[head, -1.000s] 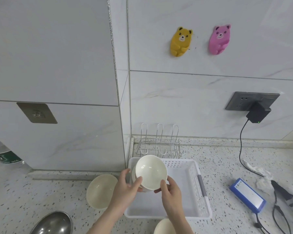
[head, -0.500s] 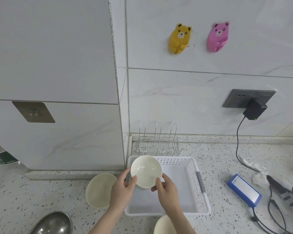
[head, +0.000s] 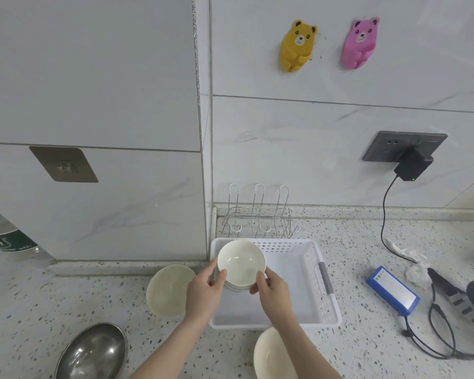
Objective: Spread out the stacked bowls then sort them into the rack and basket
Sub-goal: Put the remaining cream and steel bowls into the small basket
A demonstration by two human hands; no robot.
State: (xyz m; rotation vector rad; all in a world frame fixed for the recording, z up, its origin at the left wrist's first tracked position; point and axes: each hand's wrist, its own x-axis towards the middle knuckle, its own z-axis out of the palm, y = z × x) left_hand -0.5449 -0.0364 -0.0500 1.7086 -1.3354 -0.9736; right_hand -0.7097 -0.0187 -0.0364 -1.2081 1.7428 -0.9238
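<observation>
A small stack of white bowls [head: 241, 262] is held over the left part of the white plastic basket [head: 312, 269]. My left hand [head: 205, 291] grips its left side and my right hand [head: 271, 291] grips its right side, thumbs on the top bowl's rim. Whether the stack touches the basket floor is hidden. A cream bowl [head: 170, 288] sits on the counter left of the basket, partly behind my left hand. Another cream bowl [head: 268, 354] lies by the basket's near edge under my right forearm. The wire rack [head: 259, 214] stands behind the basket against the wall.
A steel bowl [head: 93, 351] sits at the near left. To the right lie a blue box [head: 393, 292], black cables [head: 435, 337], crumpled paper [head: 411, 255] and a plugged charger [head: 412, 166]. A bottle [head: 8, 239] stands at the far left beside a protruding wall corner.
The bowl stack, held by both hands, has come down from a tilted, raised pose to sit lower and more level inside the basket's left part.
</observation>
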